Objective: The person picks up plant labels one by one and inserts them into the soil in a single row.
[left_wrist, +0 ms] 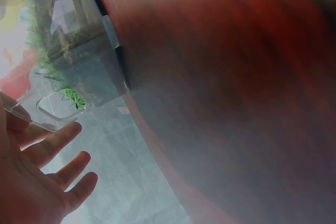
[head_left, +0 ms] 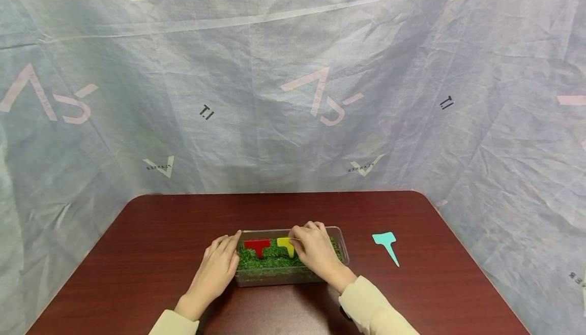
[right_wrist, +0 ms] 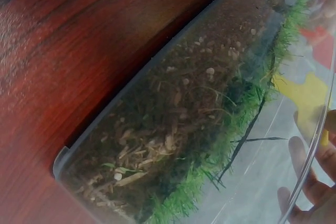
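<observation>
Head view is showing the yellow plant label [head_left: 286, 245] standing in the grass [head_left: 274, 259] of a clear plastic box [head_left: 341, 246], with the right hand [head_left: 317, 253] reaching over the box from the near side and pinching the label's wide top between thumb and fingertips. The label's stem is going down into the grass just under those fingertips. Immediately to the left of the right hand, a red plant label [head_left: 257, 246] is standing in the same grass, upright and apart from the yellow one. Further left again, the left hand [head_left: 216, 270] is lying against the left end of the box with its fingers straight and close together, the fingertips touching the box's upper corner. Well off to the right of the right hand, a teal plant label [head_left: 386, 244] is lying flat on the dark red table [head_left: 137, 253], clear of the box.

Right wrist view is looking through the box's clear wall [right_wrist: 105, 124] at the soil [right_wrist: 178, 124] and the grass [right_wrist: 247, 108] on top of it, with the yellow label [right_wrist: 307, 98] blurred behind the plastic and the fingers [right_wrist: 320, 182] showing beside it at the lower right.

Left wrist view is showing the left hand [left_wrist: 37, 177] with its fingers spread loosely beneath a corner of the box [left_wrist: 52, 114]; the table [left_wrist: 226, 77] is filling the rest, blurred. A pale wrinkled sheet [head_left: 293, 81] is hanging behind the table.
</observation>
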Tool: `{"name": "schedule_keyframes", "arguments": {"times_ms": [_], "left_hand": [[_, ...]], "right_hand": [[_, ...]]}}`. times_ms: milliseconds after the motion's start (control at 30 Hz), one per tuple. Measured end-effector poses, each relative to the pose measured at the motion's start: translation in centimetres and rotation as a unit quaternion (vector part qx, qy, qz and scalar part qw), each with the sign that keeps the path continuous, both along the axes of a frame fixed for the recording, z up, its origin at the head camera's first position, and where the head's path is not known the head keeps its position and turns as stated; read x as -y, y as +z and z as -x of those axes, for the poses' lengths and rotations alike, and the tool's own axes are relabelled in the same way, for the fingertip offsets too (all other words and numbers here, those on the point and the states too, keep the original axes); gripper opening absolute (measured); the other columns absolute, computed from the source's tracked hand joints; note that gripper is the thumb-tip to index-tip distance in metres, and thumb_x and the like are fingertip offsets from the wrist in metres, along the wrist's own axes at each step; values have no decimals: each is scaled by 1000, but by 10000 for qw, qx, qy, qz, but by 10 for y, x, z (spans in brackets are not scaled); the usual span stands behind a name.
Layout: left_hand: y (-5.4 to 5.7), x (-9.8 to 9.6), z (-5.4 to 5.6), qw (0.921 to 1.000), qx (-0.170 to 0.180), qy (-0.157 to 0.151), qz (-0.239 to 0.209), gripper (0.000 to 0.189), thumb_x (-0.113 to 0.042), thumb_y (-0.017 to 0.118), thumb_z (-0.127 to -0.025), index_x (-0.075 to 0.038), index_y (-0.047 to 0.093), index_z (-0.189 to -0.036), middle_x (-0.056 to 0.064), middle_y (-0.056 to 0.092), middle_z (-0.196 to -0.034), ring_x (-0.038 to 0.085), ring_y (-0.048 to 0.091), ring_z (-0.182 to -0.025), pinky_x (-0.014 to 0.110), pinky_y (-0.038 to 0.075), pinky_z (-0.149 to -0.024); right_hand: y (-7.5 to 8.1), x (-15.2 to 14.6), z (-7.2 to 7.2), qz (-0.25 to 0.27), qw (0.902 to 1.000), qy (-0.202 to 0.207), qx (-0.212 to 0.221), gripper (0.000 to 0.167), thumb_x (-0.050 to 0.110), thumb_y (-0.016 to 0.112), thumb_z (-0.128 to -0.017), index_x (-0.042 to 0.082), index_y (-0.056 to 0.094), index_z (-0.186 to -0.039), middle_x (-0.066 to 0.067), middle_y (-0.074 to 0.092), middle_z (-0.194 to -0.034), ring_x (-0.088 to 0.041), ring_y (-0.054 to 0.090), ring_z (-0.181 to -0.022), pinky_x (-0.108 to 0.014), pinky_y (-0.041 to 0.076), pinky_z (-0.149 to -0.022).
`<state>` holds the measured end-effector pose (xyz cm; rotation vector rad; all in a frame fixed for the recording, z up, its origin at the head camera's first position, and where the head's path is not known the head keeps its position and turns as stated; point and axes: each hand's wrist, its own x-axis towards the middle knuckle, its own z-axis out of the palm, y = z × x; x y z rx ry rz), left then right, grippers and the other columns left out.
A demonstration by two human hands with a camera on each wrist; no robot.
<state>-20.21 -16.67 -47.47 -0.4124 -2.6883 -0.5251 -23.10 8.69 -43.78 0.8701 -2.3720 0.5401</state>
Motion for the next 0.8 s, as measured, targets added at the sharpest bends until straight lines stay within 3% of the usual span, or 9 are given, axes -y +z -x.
{"name": "schedule_keyframes", "arguments": {"times_ms": [800], "left_hand": [[-1, 1, 1, 10000, 32, 26, 14, 48, -15, 47, -93, -10, 39, -140, 9, 55, -127, 31, 44, -122, 52, 36, -95]], "right_hand": [[2, -1, 1, 46, 9997, -182, 180, 7, 19, 67, -83, 18, 63, -88, 10, 67, -83, -10, 53, -78, -36, 40, -84]]}}
